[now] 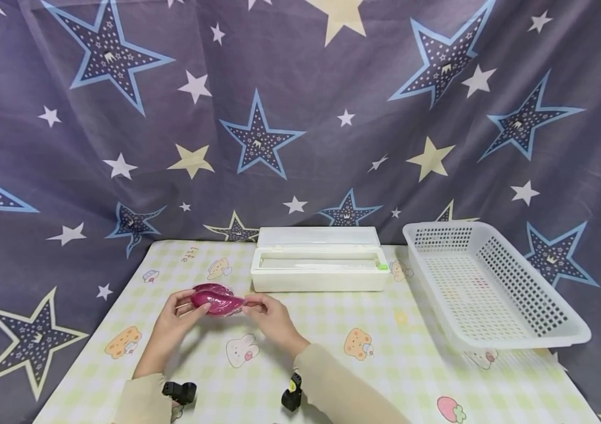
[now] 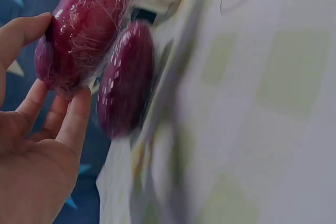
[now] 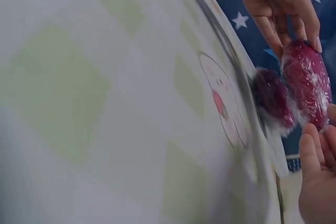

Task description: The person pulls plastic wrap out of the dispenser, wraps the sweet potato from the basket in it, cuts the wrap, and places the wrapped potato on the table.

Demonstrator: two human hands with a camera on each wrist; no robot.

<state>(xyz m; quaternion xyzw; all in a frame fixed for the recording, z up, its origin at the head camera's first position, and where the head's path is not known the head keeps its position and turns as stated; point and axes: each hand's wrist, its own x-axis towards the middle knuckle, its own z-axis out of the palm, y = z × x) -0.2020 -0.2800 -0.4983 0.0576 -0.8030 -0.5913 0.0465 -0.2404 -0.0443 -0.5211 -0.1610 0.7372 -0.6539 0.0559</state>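
Observation:
A smooth, oblong purple-red vegetable (image 1: 218, 302), wrapped in shiny cling film, is held over the table between both hands. My left hand (image 1: 173, 318) grips its left end, thumb on the near side and fingers beneath, as the left wrist view shows. At the opposite end, my right hand (image 1: 274, 318) pinches the tapered tip and its film between thumb and fingers. Creases of film (image 2: 113, 11) run over the skin. A second purple vegetable (image 2: 126, 80) of similar shape is close behind the held one, partly hidden by it in the head view.
A white cling film dispenser (image 1: 319, 277) with its lid raised and a green slider (image 1: 382, 267) stands at the table's back. A white perforated basket (image 1: 523, 340) sits on the right. The checked tablecloth (image 1: 322, 388) lies under everything; a starry curtain (image 1: 300, 70) hangs behind.

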